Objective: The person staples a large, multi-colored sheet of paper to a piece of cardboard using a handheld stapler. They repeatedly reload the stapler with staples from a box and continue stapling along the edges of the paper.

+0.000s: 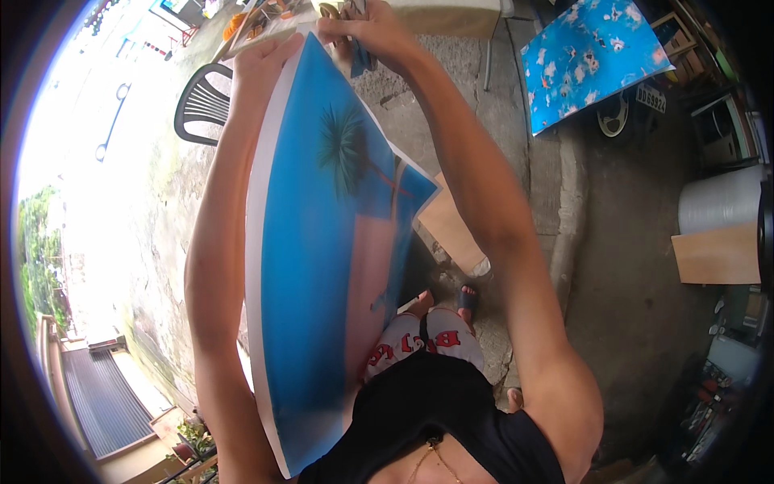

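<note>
A large printed sheet [308, 242] hangs lengthwise in front of my body. Its picture shows a green palm tree, blue sky and a pink wall, inside a white border. At the sheet's top corner, my left hand [263, 60] pinches the white edge. Just right of that corner, my right hand [378, 36] is closed around small brown and grey-blue items [357, 57], perhaps clips; their exact kind is unclear. Whether the right fingers also touch the sheet cannot be told. The sheet's right corner [426, 187] juts out, folded, and its lower end reaches my torso.
A dark plastic chair [202, 104] stands left of my left forearm. Ahead is a covered table [447, 19]. Another blue print [595, 60] rests over a parked vehicle at right. Cardboard [453, 227] lies on the concrete. A bubble-wrap roll [719, 199] stands far right.
</note>
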